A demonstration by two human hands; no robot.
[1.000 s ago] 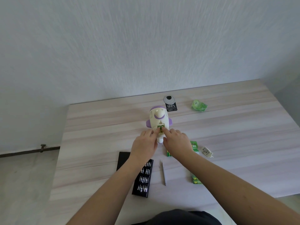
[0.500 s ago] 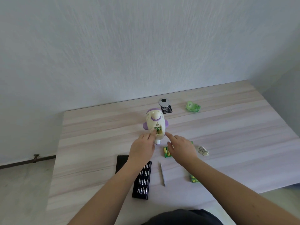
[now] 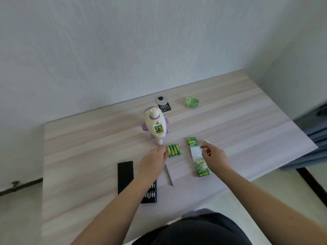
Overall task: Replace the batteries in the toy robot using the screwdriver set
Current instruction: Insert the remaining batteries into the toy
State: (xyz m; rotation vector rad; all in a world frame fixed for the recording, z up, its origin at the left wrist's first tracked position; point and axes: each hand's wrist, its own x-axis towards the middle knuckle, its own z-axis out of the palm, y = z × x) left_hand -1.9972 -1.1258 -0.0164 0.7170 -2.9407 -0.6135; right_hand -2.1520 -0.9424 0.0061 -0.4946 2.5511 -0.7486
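"100%" in white on black tag (image 3: 165,108) behind toy; smaller print below unreadable.

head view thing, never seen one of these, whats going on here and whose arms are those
The camera sits on a person's head and looks down, so the two bare arms are the wearer's own; there is no machine. On the table lies a white and purple toy with its battery bay open and green batteries showing inside. In front of it lie four loose batteries, a battery pack, a screwdriver and a black bit case. The left hand reaches for the loose batteries, fingertips at their edge; a grip is not clear. The right hand hovers over the pack with fingers loosely curled, holding nothing that I can see.
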